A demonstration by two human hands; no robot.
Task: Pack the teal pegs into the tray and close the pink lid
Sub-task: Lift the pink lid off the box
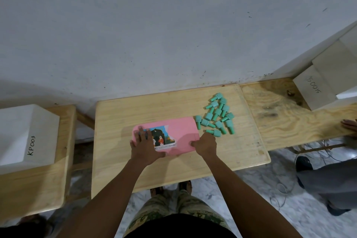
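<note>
A pink lid (181,131) with a picture sticker lies flat over the tray in the middle of the small wooden table (173,176); the tray beneath is hidden. My left hand (144,145) rests on the lid's left end with fingers spread across the sticker. My right hand (205,144) grips the lid's near right corner, thumb on top. Several teal pegs (217,116) lie in a loose pile on the table just right of the lid, apart from both hands.
A white box marked KP003 (25,135) stands on a bench at the left. Another white box (316,91) sits on a plywood board (289,114) at the right. Another person's hand (349,124) rests on that board's edge. The wall is close behind.
</note>
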